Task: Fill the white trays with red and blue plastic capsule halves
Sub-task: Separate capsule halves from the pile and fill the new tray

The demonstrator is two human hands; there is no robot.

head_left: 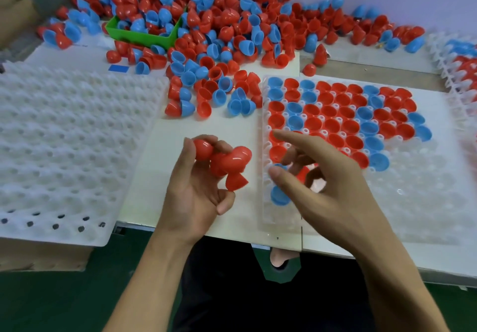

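The left hand [198, 189] is nearest and grips a small bunch of red halves [227, 162], its fingers curled around them, above the bare board between the two trays. Just beside it the right hand [317, 184] hovers over the near left corner of the right tray [423, 202]. Its fingers are spread and loosely bent, and something red shows under them, but I cannot tell if they pinch it. A blue half [280, 197] sits in a cell under this hand. The far rows of this tray are already filled and the near rows are not, so the filling step is about half done, I judge. The next move needs one half set open side up into a free cell. The left tray [64, 138] holds nothing. Farther back lies the pile [219, 21] around a green bin [144, 37].
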